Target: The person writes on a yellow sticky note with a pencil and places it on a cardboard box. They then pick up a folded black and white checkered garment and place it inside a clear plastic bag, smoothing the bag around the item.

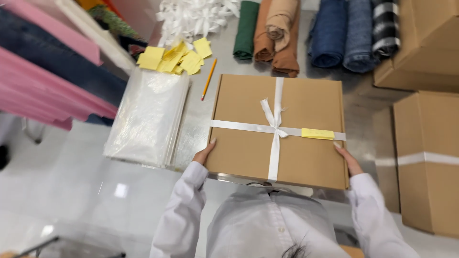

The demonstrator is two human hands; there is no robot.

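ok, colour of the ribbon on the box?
White ribbon, tied in a bow over the brown box; head view.

The scene is brightly and evenly lit from overhead, with a cool white cast. The pale floor [71,191] shows small square reflections of ceiling lights, and the grey surface [229,67] carries a soft sheen. The stack of clear plastic bags [146,117] catches glare and looks washed out. Shadows are faint and short, the clearest a thin dark band under the near edge of the cardboard box [306,157]. Motion blur softens the whole frame, strongest on the pink fabric [43,95] at the left edge, where wide-angle stretching also shows. The white shirt [267,224] close to the lens is out of focus
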